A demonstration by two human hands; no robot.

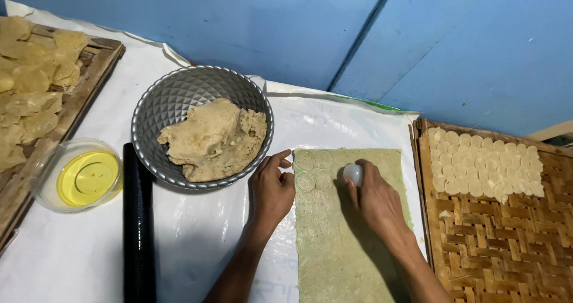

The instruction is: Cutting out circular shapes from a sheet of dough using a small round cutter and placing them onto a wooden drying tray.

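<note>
Partly hidden under the right hand (375,202), a small round white cutter (353,173) shows only its smooth domed top; the fingers close around it and press it onto the rolled dough sheet (340,243). How far the cutter's rim sinks into the sheet cannot be made out. The sheet is a long, flat, grainy greenish-tan strip whose near end is cut off by the picture's lower edge; faint round cuts mark its far end. The left hand (271,192) lies open with fingers spread, fingertips touching the sheet's left edge beside a cut disc (305,181).

Left of the hands stands a grey metal bowl (156,109) with a faceted, dimpled wall, holding a rough lump of beige dough (212,139). A glossy black rolling pin (138,225) lies near it, its near end out of view. Further left sits a clear plastic tub (45,186) with something yellow inside. On the right, a woven bamboo tray (495,243) carries rows of pale cut discs (486,162). A wooden tray (89,79) at far left, only partly seen, bears translucent yellowish sheets (33,82).
</note>
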